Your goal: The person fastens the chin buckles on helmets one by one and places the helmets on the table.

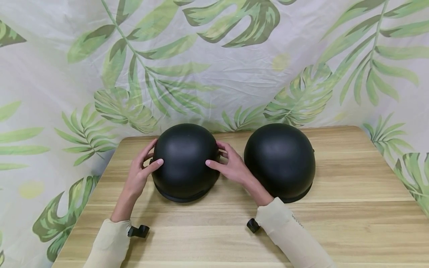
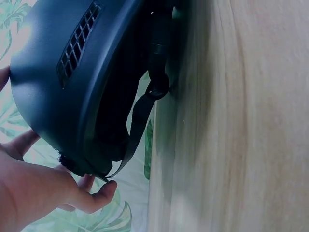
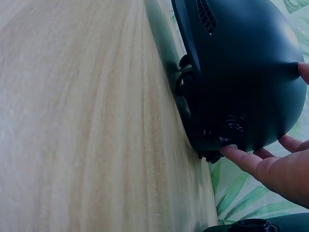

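A matte black helmet (image 1: pixel 186 160) sits dome up on the table's left half, held from both sides. My left hand (image 1: pixel 139 173) grips its left side, thumb on the front of the shell and fingers reaching behind. On the opposite side my right hand (image 1: pixel 232 165) holds it the same way. In the left wrist view a mesh vent (image 2: pixel 79 43) and a hanging chin strap (image 2: pixel 140 116) show, and the rim appears tilted off the table. The right wrist view shows a round black fitting (image 3: pixel 229 130) near my right fingertips. A second black helmet (image 1: pixel 279 160) stands to the right.
The wooden table (image 1: pixel 201 242) carries both helmets, close to its back edge. Behind it hangs a leaf-patterned cloth (image 1: pixel 234 85). My right forearm passes just in front of the second helmet. Small black devices (image 1: pixel 139 231) stick out from both sleeve cuffs.
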{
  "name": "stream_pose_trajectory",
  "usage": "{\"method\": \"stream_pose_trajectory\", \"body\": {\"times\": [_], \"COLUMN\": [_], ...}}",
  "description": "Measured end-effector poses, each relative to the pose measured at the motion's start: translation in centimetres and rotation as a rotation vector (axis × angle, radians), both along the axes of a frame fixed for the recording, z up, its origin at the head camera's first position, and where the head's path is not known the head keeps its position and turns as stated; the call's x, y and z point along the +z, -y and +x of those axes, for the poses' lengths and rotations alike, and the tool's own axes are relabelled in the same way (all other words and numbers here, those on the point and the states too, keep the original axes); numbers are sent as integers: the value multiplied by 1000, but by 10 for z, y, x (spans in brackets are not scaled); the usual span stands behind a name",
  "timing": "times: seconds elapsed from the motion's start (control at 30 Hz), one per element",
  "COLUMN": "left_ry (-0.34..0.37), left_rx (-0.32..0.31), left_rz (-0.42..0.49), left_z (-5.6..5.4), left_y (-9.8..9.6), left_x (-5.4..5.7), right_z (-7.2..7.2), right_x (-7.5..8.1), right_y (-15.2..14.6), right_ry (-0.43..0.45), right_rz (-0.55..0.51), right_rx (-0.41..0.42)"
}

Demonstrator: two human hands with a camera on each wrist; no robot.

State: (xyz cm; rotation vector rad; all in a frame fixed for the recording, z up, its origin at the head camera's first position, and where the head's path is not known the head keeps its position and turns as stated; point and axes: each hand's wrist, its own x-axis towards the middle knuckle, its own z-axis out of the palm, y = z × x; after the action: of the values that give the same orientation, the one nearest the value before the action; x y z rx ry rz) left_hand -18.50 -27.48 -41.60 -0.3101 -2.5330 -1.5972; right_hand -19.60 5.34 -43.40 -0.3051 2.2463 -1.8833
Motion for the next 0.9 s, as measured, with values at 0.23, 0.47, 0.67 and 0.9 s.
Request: {"method": "stream_pose_trajectory", "body": {"times": [0.23, 0.47, 0.67, 0.9], "left_ry": [-60, -58, -21, -37], "left_rx": [34, 66, 48, 52], "left_rz": [84, 92, 49, 21], "left_z": [3, 6, 5, 6], "left_y": [0, -1, -3, -4], "left_x": [5, 12, 13, 14], "right_z": [2, 4, 6, 5], "right_x": [1, 3, 7, 7], "right_y": [2, 4, 3, 3], "right_ry": [0, 1, -72, -70], "right_rz": [6, -1, -8, 4], "right_rx": [28, 19, -2, -6]}}
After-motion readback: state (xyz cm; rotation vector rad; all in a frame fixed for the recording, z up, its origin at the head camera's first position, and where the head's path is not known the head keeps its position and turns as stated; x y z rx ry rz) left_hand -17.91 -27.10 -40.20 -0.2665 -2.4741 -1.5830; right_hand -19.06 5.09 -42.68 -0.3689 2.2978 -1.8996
